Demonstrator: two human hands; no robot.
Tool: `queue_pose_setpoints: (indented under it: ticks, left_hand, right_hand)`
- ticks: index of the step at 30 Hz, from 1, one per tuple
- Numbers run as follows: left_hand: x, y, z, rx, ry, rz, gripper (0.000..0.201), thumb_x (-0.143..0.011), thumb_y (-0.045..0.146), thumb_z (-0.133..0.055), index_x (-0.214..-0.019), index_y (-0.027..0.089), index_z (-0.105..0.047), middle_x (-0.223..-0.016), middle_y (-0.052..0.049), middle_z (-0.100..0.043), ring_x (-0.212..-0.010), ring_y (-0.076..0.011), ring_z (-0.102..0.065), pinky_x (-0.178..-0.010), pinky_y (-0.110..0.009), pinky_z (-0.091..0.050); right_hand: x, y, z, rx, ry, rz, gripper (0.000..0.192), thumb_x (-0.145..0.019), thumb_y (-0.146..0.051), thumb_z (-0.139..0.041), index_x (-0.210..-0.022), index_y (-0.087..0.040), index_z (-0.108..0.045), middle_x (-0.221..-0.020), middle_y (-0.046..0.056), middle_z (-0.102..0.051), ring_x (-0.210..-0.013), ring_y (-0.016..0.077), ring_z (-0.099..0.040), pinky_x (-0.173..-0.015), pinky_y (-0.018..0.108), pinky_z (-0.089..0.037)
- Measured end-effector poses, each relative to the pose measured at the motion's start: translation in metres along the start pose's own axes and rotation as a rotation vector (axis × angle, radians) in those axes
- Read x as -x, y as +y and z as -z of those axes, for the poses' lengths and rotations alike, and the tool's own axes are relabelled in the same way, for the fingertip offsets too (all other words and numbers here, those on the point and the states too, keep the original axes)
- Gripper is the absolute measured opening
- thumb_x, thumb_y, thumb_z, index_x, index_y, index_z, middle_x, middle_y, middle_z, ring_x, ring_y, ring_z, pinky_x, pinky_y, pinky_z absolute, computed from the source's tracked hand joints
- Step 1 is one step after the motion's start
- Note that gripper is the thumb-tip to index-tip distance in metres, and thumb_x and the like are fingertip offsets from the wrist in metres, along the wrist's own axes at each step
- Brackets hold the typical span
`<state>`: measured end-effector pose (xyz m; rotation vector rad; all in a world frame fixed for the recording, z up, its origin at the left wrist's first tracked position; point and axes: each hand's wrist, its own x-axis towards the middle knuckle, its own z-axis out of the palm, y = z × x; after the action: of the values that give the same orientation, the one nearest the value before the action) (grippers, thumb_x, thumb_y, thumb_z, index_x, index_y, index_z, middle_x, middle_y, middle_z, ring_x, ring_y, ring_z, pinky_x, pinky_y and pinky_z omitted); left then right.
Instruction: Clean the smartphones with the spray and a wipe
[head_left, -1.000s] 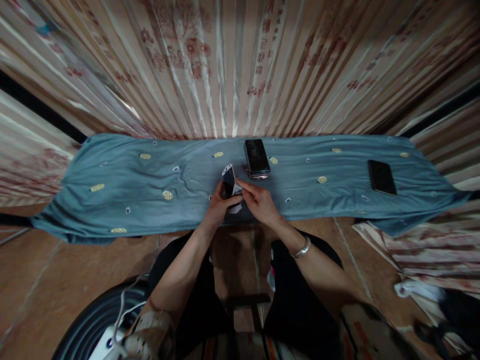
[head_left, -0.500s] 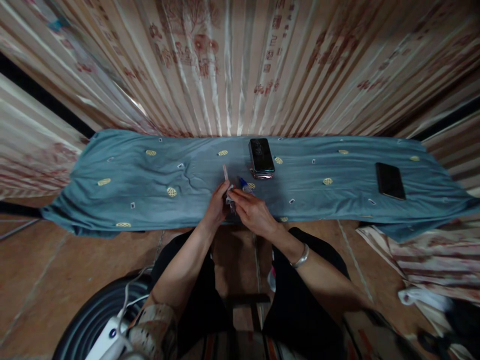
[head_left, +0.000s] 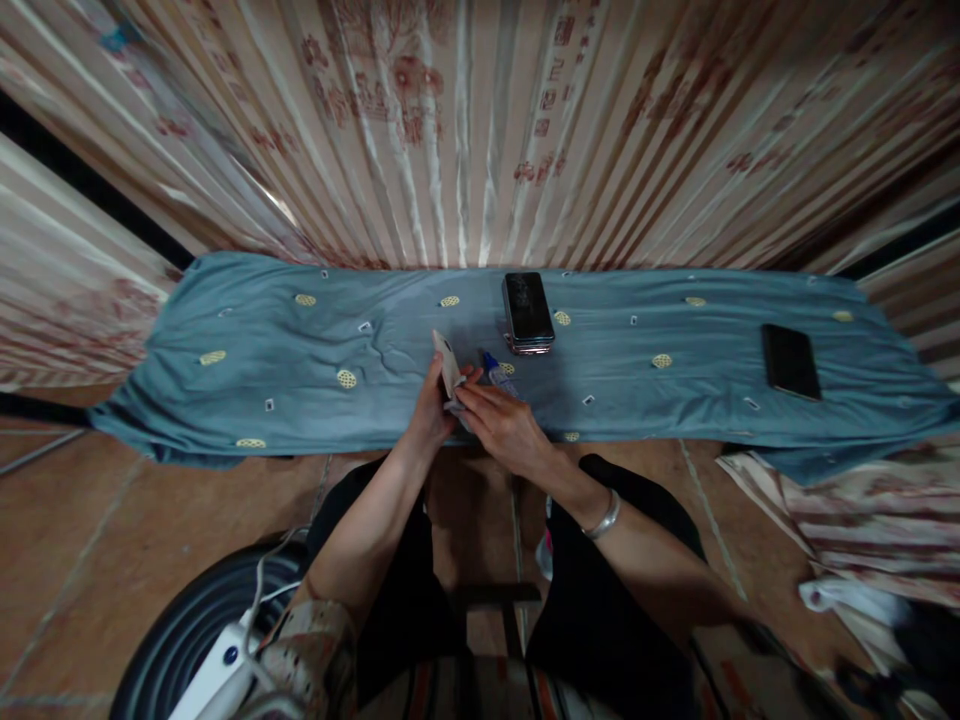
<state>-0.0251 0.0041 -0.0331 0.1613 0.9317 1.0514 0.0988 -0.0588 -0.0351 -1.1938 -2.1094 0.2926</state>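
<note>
My left hand [head_left: 430, 412] holds a small phone [head_left: 447, 362] on edge above the near side of the blue cloth [head_left: 300, 350], its pale back turned toward me. My right hand [head_left: 501, 427] presses a small pale wipe [head_left: 455, 407] against the phone's lower part. A little bottle with a blue cap [head_left: 496, 373] lies on the cloth just beyond my right hand. A dark phone [head_left: 528, 310], stacked on another one, lies face up further back.
Another black phone [head_left: 790, 361] lies at the cloth's right end. Patterned striped curtains [head_left: 465, 130] hang behind. On the tiled floor are a black round object with a white power strip [head_left: 217, 665] at the lower left and bundled fabric [head_left: 840, 520] at the right.
The small phone has turned from showing its dark screen to standing on edge with its pale back visible. The blue-capped bottle has come into view beside my right hand.
</note>
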Motion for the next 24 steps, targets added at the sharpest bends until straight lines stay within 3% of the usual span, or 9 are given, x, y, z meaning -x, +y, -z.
queue_pose_setpoints:
  ticks: [7, 11, 15, 18, 24]
  left_hand:
    - [-0.002, -0.007, -0.004, 0.005, 0.022, -0.032, 0.035, -0.104, 0.040, -0.050, -0.122, 0.014, -0.066, -0.092, -0.009, -0.078, -0.099, -0.0229, -0.077, -0.089, -0.033, -0.060]
    - [0.004, 0.002, -0.004, 0.026, -0.027, 0.004, 0.046, -0.105, 0.047, -0.042, -0.130, 0.015, -0.064, -0.095, -0.011, -0.080, -0.100, -0.0268, -0.078, -0.091, -0.040, -0.061]
    - [0.011, 0.012, -0.003, 0.055, -0.078, -0.051, 0.050, -0.106, 0.047, -0.036, -0.134, 0.015, -0.063, -0.094, -0.011, -0.081, -0.105, -0.0279, -0.078, -0.099, -0.045, -0.059]
    - [0.012, 0.014, 0.000, 0.057, -0.108, -0.059, 0.055, -0.105, 0.049, -0.037, -0.134, 0.012, -0.065, -0.093, -0.013, -0.081, -0.107, -0.0288, -0.078, -0.101, -0.043, -0.058]
    - [0.007, 0.016, 0.002, 0.085, -0.097, -0.076, 0.055, -0.105, 0.047, -0.035, -0.130, 0.013, -0.070, -0.089, -0.012, -0.082, -0.097, -0.0251, -0.080, -0.086, -0.033, -0.062]
  right_hand:
    - [-0.002, 0.003, 0.002, 0.014, 0.018, -0.052, 0.027, -0.103, -0.021, -0.062, -0.128, -0.021, -0.073, -0.123, 0.011, -0.079, -0.116, 0.0245, -0.075, -0.106, 0.040, -0.059]
    - [-0.002, 0.002, -0.001, 0.067, -0.031, -0.050, 0.027, -0.102, -0.019, -0.060, -0.126, -0.014, -0.073, -0.125, 0.015, -0.078, -0.116, 0.0273, -0.074, -0.105, 0.041, -0.059]
    - [-0.001, 0.005, -0.002, 0.070, -0.097, -0.072, 0.029, -0.100, -0.015, -0.059, -0.126, -0.016, -0.072, -0.125, 0.015, -0.077, -0.116, 0.0278, -0.073, -0.105, 0.044, -0.058]
    - [0.000, 0.009, -0.002, -0.010, -0.112, -0.119, 0.029, -0.098, -0.013, -0.060, -0.124, -0.017, -0.073, -0.123, 0.014, -0.078, -0.117, 0.0273, -0.073, -0.106, 0.044, -0.058]
    - [0.001, 0.013, -0.008, -0.324, -0.038, -0.298, 0.039, -0.092, -0.015, -0.065, -0.129, -0.024, -0.075, -0.128, 0.006, -0.078, -0.118, 0.0239, -0.074, -0.106, 0.040, -0.058]
